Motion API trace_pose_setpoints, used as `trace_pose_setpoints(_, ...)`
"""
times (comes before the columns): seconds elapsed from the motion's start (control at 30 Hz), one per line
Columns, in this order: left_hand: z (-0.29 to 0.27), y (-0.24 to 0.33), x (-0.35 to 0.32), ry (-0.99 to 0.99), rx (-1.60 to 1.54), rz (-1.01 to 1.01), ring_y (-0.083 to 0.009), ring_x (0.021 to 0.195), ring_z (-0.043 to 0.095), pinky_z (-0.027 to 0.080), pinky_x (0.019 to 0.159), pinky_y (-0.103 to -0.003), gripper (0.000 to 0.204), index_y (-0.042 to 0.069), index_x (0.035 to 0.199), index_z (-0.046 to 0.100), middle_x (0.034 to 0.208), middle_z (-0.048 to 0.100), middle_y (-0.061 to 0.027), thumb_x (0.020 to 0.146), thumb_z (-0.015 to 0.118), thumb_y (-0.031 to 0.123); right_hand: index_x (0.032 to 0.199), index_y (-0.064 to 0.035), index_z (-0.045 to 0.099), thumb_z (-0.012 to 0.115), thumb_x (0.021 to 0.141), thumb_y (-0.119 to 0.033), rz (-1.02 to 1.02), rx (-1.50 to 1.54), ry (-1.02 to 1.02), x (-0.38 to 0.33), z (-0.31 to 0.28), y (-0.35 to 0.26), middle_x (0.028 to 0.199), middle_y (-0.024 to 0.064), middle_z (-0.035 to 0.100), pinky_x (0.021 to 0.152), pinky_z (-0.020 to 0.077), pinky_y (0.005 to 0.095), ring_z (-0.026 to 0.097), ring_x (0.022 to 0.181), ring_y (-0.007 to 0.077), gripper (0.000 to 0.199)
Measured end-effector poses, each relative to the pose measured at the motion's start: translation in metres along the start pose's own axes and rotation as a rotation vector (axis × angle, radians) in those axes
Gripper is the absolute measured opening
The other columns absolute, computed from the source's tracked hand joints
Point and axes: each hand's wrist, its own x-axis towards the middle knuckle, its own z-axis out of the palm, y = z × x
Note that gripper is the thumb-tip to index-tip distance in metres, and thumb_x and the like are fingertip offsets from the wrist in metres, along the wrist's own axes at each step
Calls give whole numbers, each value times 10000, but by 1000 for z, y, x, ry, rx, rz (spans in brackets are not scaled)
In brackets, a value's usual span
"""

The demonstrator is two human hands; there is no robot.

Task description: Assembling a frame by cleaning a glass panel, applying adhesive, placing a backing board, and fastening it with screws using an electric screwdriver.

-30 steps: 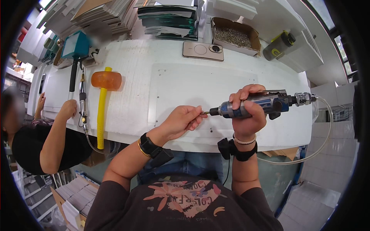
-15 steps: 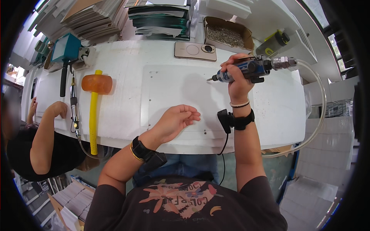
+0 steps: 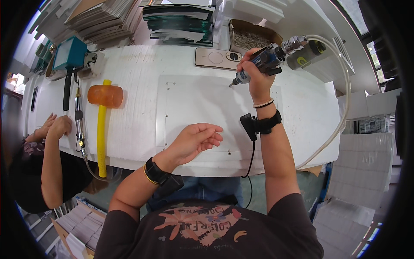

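Note:
My right hand (image 3: 255,77) grips a blue and black pneumatic screwdriver (image 3: 267,60), its bit pointing down-left at the far edge of a flat white panel (image 3: 202,108). A pale air hose (image 3: 340,103) loops from the tool's rear down past the bench's right side. My left hand (image 3: 196,140) hovers open over the near part of the panel, fingers spread, holding nothing. Both wrists carry black bands, and a cable hangs from the right one.
A yellow-handled orange mallet (image 3: 102,116) and a second slim driver (image 3: 79,121) lie on the left of the white bench (image 3: 138,129). A phone (image 3: 216,58), a box of screws (image 3: 252,39) and stacked sheets sit at the back. Another person's arm (image 3: 49,151) rests at the left edge.
My right hand has carried the screwdriver away from my left hand, up to the panel's far edge, and tipped its bit downward. My left hand has let go of the bit and opened.

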Motion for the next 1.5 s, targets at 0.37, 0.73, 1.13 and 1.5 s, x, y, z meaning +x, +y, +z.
trace_pose_setpoints(0.37, 9, 2, 9, 20, 37, 80, -55, 676, 503, 395, 575, -170, 219, 15, 1010, 520, 820, 572, -31, 935, 474, 216, 832, 22, 556, 580, 718, 29, 68, -40, -72, -2, 3, 9, 700, 74, 574, 572, 487, 267, 573, 594, 142, 117)
trace_pose_setpoints(0.73, 6, 14, 34, 131, -103, 172, -37, 720, 520, 446, 651, -142, 176, 12, 974, 561, 839, 577, -11, 901, 537, 170, 851, 27, 552, 571, 667, 33, 98, -1, 130, 12, 1, 1, 754, 93, 589, 559, 478, 263, 588, 588, 156, 186)
trace_pose_setpoints(1.13, 7, 20, 47, 1, -324, 178, -38, 639, 481, 433, 570, -149, 237, 29, 912, 567, 745, 533, 20, 898, 541, 264, 936, -29, 479, 514, 661, -40, -40, 241, -142, -38, 14, -87, 839, 115, 485, 694, 449, 380, 532, 598, 193, 277)
trace_pose_setpoints(1.5, 36, 13, 42, -37, -258, 129, -29, 604, 466, 417, 545, -144, 246, 47, 888, 553, 722, 520, 30, 909, 517, 289, 949, -20, 471, 522, 660, -44, -103, 247, -74, -56, 0, -101, 850, 123, 487, 690, 451, 374, 533, 592, 190, 294)
